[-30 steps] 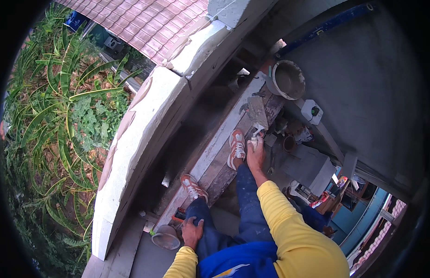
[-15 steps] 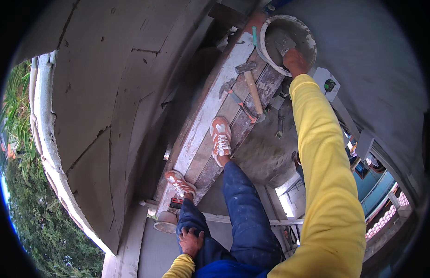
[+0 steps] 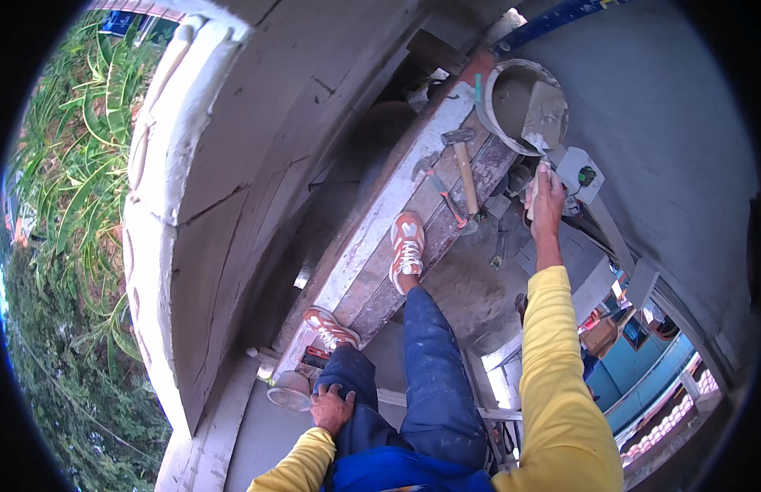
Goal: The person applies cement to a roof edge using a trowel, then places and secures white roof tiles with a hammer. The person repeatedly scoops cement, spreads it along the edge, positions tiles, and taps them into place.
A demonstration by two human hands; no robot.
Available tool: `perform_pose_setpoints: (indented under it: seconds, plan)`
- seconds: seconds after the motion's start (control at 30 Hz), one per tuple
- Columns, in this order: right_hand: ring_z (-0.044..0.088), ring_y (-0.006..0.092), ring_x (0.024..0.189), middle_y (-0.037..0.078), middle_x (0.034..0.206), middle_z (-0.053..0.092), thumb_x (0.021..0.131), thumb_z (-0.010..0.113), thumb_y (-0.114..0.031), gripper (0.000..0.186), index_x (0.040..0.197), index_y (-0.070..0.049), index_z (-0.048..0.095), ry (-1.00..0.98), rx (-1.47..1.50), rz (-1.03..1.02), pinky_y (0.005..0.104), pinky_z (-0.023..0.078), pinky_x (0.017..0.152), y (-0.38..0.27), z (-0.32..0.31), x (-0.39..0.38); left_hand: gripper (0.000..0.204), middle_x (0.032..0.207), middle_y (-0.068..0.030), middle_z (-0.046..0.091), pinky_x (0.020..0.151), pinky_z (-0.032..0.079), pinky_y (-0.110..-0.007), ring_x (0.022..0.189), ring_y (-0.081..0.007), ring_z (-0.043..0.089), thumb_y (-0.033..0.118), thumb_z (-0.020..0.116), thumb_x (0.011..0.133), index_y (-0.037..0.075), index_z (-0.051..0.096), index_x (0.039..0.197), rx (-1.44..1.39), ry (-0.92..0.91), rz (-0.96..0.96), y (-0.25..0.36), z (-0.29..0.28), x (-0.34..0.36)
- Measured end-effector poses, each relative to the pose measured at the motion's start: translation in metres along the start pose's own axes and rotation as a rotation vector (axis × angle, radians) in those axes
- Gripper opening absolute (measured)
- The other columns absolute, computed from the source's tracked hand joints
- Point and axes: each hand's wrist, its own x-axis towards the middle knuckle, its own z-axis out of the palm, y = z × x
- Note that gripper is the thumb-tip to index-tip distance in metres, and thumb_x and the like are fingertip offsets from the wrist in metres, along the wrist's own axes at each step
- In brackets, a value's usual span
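I have the right hand (image 3: 546, 197) out at the far right, fingers closed firmly round the handle of a trowel (image 3: 544, 115). The broad grey blade points away from me and sits over the right side of the bucket (image 3: 497, 129); whether it touches the grey mix (image 3: 513, 88) inside, I can't tell from up here. Gripping at the handle seems to keep those knuckles out of the wet stuff, clear of the rim on the near side.

Over to my left hand (image 3: 331, 408): empty, fingers loosely spread over the left knee, probably there for balance, since I'm up on narrow planks (image 3: 362, 266) with both shoes (image 3: 407, 250) planted, right foot farther out than left.

And look at the layout! The wooden-handled hammer (image 3: 466, 176) and the red-handled claw hammer (image 3: 446, 195) lie side by side, near side of the bucket, beyond my right shoe; I'd guess they're parked there to leave the footing free. The bucket stands at the planks' far end, within arm's reach, presumably for easy dipping, while a shallow tub (image 3: 290, 394) sits near my left foot, well apart from the trowel
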Motion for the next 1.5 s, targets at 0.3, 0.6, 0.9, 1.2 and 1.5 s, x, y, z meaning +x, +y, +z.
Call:
perform_pose_setpoints:
  seconds: [0.3,0.6,0.9,1.2,1.5]
  plan:
    - [0.056,0.0119,0.069,0.006,0.091,0.058,0.110,0.063,-0.017,0.033,0.132,-0.003,0.043,-0.449,0.237,-0.294,0.0275,0.050,0.059,-0.037,0.141,-0.371,0.058,0.154,-0.0197,0.056,0.114,0.049,-0.059,0.141,-0.0484,0.054,0.050,0.066,0.102,0.013,0.064,0.147,-0.223,0.175,0.144,-0.124,-0.028,0.021]
    - [0.065,0.0433,0.100,0.026,0.111,0.063,0.096,0.072,-0.014,0.043,0.128,0.011,0.056,-0.453,-0.198,-0.703,0.0521,0.051,0.092,0.076,0.327,-0.593,0.058,0.151,-0.0199,0.059,0.116,0.048,-0.054,0.139,-0.0426,0.059,0.047,0.067,0.101,0.012,0.063,0.147,-0.488,0.180,0.224,-0.224,0.020,0.016]
    - [0.052,0.0545,0.127,0.032,0.138,0.056,0.093,0.069,-0.010,0.050,0.139,0.005,0.058,-0.810,-0.582,-0.660,0.0586,0.042,0.110,0.173,0.360,-0.674,0.059,0.155,-0.0169,0.053,0.116,0.047,-0.057,0.138,-0.0453,0.056,0.048,0.068,0.100,0.014,0.063,0.148,-0.540,0.113,0.229,-0.257,0.084,0.011]
    - [0.065,0.0500,0.108,0.026,0.114,0.066,0.086,0.080,-0.016,0.055,0.132,0.001,0.055,-0.643,-0.659,-0.544,0.0543,0.052,0.095,0.152,0.254,-0.679,0.061,0.154,-0.0170,0.057,0.118,0.046,-0.053,0.139,-0.0453,0.057,0.049,0.070,0.098,0.012,0.065,0.146,-0.643,0.131,0.202,-0.264,0.079,0.014]
    - [0.070,0.0452,0.116,0.023,0.126,0.074,0.098,0.072,-0.037,0.054,0.142,-0.009,0.061,-0.087,-0.863,-0.163,0.0535,0.055,0.099,0.035,0.160,-0.412,0.054,0.137,-0.0219,0.069,0.113,0.049,-0.049,0.131,-0.0422,0.064,0.048,0.076,0.095,0.010,0.073,0.134,-0.598,0.317,0.207,-0.205,0.025,0.026]
